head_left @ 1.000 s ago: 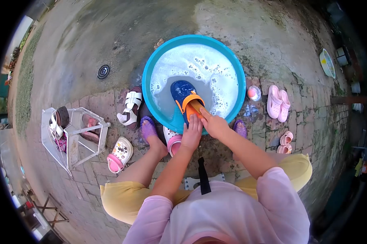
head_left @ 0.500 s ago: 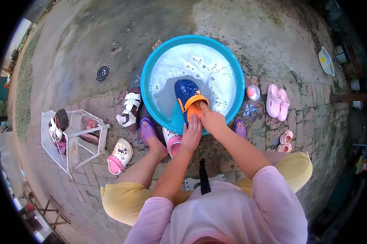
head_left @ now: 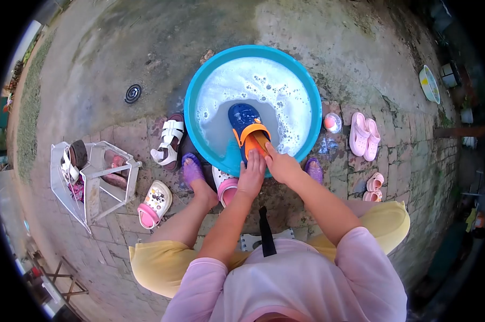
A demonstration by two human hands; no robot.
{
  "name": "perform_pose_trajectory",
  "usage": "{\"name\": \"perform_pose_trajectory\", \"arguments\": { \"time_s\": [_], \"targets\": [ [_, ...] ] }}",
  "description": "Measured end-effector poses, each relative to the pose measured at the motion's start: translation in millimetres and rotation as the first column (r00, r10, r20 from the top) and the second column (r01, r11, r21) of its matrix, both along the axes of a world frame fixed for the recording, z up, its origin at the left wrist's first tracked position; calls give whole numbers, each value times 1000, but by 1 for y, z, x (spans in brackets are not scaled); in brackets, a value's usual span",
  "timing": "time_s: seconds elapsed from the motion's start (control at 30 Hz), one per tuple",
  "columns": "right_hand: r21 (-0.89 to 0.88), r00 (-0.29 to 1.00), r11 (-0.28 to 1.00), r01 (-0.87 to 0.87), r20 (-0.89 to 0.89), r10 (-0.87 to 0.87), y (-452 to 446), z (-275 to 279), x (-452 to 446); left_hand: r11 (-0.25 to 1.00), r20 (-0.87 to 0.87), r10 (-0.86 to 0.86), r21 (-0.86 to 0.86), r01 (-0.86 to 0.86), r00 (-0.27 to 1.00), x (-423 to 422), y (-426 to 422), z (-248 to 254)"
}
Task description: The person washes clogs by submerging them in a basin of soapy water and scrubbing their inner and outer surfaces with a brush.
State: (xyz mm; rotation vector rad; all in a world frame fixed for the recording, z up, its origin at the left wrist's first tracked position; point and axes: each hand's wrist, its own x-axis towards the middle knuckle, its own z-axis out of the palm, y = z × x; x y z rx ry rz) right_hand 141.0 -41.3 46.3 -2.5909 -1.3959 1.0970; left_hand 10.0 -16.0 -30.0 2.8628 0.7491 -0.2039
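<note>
A navy clog [head_left: 244,115] with an orange strap and orange lining rests toe away from me at the near side of a teal basin [head_left: 191,121] of sudsy water. My left hand [head_left: 251,174] grips the clog's heel end at the rim. My right hand [head_left: 281,163] is closed on a brown, wooden-looking brush [head_left: 260,139] that reaches inside the clog; its bristles are hidden. Beneath the clog, a ridged teal washboard surface [head_left: 232,153] shows in the basin. A white and pink clog [head_left: 226,187] stands against the basin near my left wrist.
At left are a white sandal [head_left: 170,140], a patterned clog [head_left: 155,203] and a white rack [head_left: 95,201] holding footwear. Pink clogs [head_left: 359,134] and small pink shoes [head_left: 373,187] sit at right, near a clear round container [head_left: 333,123]. My feet in purple shoes flank the basin.
My right hand has drawn slightly back toward me, and more of the brown brush shows inside the clog. My left hand stays at the heel. The whole view has shifted a little.
</note>
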Motion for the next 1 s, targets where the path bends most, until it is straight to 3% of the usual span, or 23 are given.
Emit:
{"name": "perform_pose_trajectory", "arguments": {
  "time_s": [0.07,0.23,0.3,0.33,0.4,0.43,0.5,0.53,0.6,0.67,0.73,0.77,0.83,0.87,0.93,0.97,1.0],
  "targets": [
    [-60,998,998,-32,-48,29,-4,2,1,1000,23,8,26,-8,1000,0,-3,-3],
    [106,997,991,77,20,-79,53,-49,-7,999,67,38,4,-38,997,0,2,6],
    [165,989,976,142,21,-148,50,-44,-18,980,226,98,-194,-54,969,-3,3,25],
    [162,988,976,149,11,-153,39,-33,-19,980,216,93,-195,-51,972,-9,5,20],
    [72,994,995,63,-97,-55,12,-16,-1,873,423,152,-481,79,893,-13,23,3],
    [73,994,995,71,-93,-64,-6,-16,9,873,427,144,-480,89,893,-13,26,6],
    [255,962,966,48,-273,24,-43,-17,26,653,288,585,-722,-229,758,-13,26,11],
    [253,961,966,54,-277,19,-56,-18,32,653,284,581,-722,-229,763,-8,24,15],
    [245,793,944,221,-609,-27,-74,-17,38,770,512,638,-411,-489,575,5,21,19],
    [-22,692,956,293,-685,-228,-73,22,42,736,458,675,-368,-568,578,10,31,-2],
    [-209,483,896,391,-782,-393,-84,12,45,536,-10,723,-621,-572,690,16,51,-12],
    [-205,477,897,393,-788,-389,-88,10,44,543,-10,721,-613,-574,692,21,56,-17],
    [-283,319,795,537,-804,-502,-94,7,38,253,-269,681,-787,-563,681,26,65,-19],
    [-278,308,793,542,-812,-496,-94,5,37,267,-267,678,-779,-567,685,30,64,-20],
    [-367,149,723,585,-828,-540,-96,3,37,-23,-442,732,-776,-630,518,44,57,-7],
    [-365,138,719,591,-833,-536,-97,3,42,-9,-439,729,-773,-635,524,47,58,-1],
    [-423,-30,706,568,-868,-496,-100,6,50,-205,-441,748,-864,-459,496,47,59,4]
  ]
}}
